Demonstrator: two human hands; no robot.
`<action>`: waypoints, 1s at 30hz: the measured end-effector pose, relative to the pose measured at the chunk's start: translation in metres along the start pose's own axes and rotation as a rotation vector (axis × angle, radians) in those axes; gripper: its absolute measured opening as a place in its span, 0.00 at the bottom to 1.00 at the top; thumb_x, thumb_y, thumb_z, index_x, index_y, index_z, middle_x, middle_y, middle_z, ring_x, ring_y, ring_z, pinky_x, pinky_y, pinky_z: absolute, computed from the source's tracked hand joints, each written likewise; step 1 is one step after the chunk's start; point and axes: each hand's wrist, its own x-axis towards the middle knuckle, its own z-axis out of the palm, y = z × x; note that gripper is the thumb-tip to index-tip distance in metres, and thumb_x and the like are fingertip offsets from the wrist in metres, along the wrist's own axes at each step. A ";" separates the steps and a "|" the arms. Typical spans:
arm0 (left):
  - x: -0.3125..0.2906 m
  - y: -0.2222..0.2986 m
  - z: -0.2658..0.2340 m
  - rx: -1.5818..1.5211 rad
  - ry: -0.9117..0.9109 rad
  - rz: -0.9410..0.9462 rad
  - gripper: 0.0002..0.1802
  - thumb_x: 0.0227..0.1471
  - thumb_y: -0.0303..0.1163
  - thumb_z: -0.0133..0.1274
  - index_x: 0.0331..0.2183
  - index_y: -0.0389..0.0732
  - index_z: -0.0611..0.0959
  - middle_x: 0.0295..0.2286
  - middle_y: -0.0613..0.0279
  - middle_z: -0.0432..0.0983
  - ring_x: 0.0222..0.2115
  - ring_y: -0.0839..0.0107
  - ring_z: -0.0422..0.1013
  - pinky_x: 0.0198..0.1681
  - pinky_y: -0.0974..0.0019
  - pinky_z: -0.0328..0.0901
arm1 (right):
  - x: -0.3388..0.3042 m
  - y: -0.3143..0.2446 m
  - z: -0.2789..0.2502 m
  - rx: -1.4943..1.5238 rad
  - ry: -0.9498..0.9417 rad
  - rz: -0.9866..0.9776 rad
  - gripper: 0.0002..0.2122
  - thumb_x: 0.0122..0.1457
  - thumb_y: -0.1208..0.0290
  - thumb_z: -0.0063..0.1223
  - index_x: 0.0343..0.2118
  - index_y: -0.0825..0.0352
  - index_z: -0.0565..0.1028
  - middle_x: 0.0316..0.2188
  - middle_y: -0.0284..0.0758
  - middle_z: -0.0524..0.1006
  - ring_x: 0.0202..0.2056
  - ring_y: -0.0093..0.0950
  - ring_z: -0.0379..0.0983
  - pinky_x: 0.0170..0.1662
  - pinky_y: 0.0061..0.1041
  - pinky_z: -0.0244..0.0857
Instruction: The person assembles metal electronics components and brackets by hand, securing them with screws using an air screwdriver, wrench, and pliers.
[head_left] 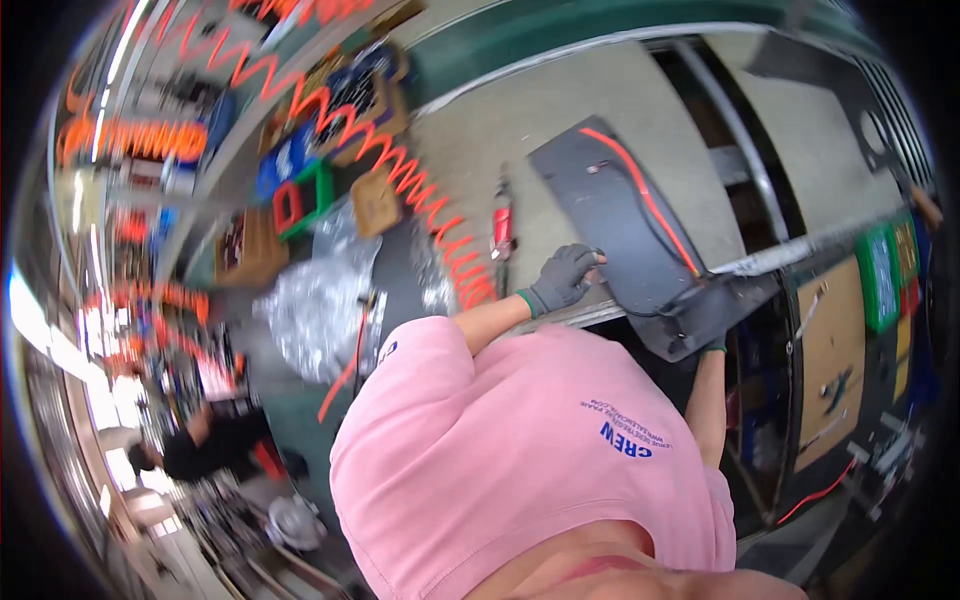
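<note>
A long dark grey panel (620, 225) lies at a slant on the worktable, its near end reaching past the table's front edge. Along its top runs a bright orange-red tube (650, 195), with a black cable (668, 305) looped near the lower end. My left hand (565, 280), in a grey glove with bare fingertips and a green cuff, is beside the panel's left edge. Its fingers are curled together; whatever they hold is too small to make out. My right hand (714, 343) reaches the panel's near right end, where the dark sheet hides its fingers.
A red and black power screwdriver (502, 222) lies left of the panel. An orange coiled air hose (430, 205) crosses the left side, near clear plastic bags (325, 315). Green bins (880, 275) stand at right, beside a brown board (830, 370). Another person (195, 450) is far left.
</note>
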 end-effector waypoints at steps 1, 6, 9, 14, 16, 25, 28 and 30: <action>-0.015 0.001 -0.012 0.009 0.022 -0.040 0.19 0.39 0.23 0.49 0.39 0.43 0.73 0.35 0.57 0.70 0.38 0.57 0.66 0.41 0.57 0.61 | -0.002 0.006 -0.015 -0.013 -0.053 0.030 0.09 0.53 0.71 0.51 0.34 0.70 0.74 0.28 0.33 0.75 0.30 0.23 0.70 0.32 0.21 0.65; -0.095 -0.018 -0.076 0.179 0.298 -0.295 0.20 0.36 0.21 0.48 0.38 0.43 0.72 0.34 0.55 0.69 0.35 0.55 0.66 0.39 0.57 0.61 | -0.006 -0.006 -0.037 -0.122 -0.354 0.159 0.09 0.53 0.71 0.51 0.34 0.70 0.74 0.28 0.33 0.75 0.30 0.23 0.70 0.32 0.21 0.65; -0.155 -0.042 -0.103 0.421 0.441 -0.630 0.17 0.40 0.25 0.49 0.38 0.41 0.73 0.35 0.52 0.69 0.37 0.53 0.67 0.42 0.57 0.62 | 0.007 -0.015 -0.026 -0.172 -0.454 0.225 0.09 0.53 0.71 0.51 0.34 0.70 0.75 0.28 0.33 0.75 0.30 0.23 0.70 0.32 0.21 0.65; -0.266 -0.133 -0.163 0.730 0.715 -0.946 0.18 0.39 0.30 0.48 0.38 0.38 0.73 0.36 0.51 0.70 0.40 0.52 0.67 0.45 0.56 0.62 | 0.006 -0.028 -0.023 -0.211 -0.473 0.293 0.09 0.53 0.71 0.51 0.35 0.69 0.75 0.29 0.33 0.75 0.30 0.23 0.70 0.32 0.21 0.65; -0.296 -0.166 -0.188 0.604 0.531 -1.389 0.18 0.41 0.32 0.48 0.38 0.35 0.73 0.37 0.48 0.71 0.41 0.50 0.67 0.47 0.56 0.61 | -0.021 -0.038 -0.046 -0.215 -0.389 0.301 0.09 0.53 0.71 0.51 0.35 0.69 0.75 0.29 0.33 0.75 0.30 0.23 0.70 0.32 0.21 0.65; -0.354 -0.223 -0.229 0.492 0.263 -1.688 0.31 0.39 0.54 0.57 0.35 0.36 0.77 0.36 0.44 0.75 0.38 0.49 0.71 0.42 0.55 0.64 | -0.051 -0.059 -0.023 -0.065 0.228 0.244 0.09 0.53 0.71 0.51 0.35 0.69 0.75 0.29 0.33 0.75 0.30 0.23 0.70 0.32 0.21 0.66; -0.362 -0.219 -0.238 0.440 0.308 -1.728 0.30 0.40 0.51 0.57 0.33 0.32 0.76 0.32 0.46 0.75 0.34 0.54 0.72 0.39 0.57 0.65 | -0.043 -0.074 -0.008 -0.013 0.269 0.231 0.09 0.53 0.71 0.51 0.35 0.69 0.75 0.29 0.33 0.75 0.29 0.23 0.70 0.32 0.21 0.66; -0.397 -0.244 -0.240 0.206 0.526 -1.602 0.24 0.42 0.46 0.57 0.26 0.31 0.75 0.25 0.51 0.74 0.23 0.60 0.71 0.29 0.59 0.67 | -0.049 -0.077 0.008 0.047 0.281 0.243 0.09 0.53 0.70 0.51 0.35 0.69 0.75 0.29 0.33 0.75 0.29 0.23 0.70 0.32 0.21 0.66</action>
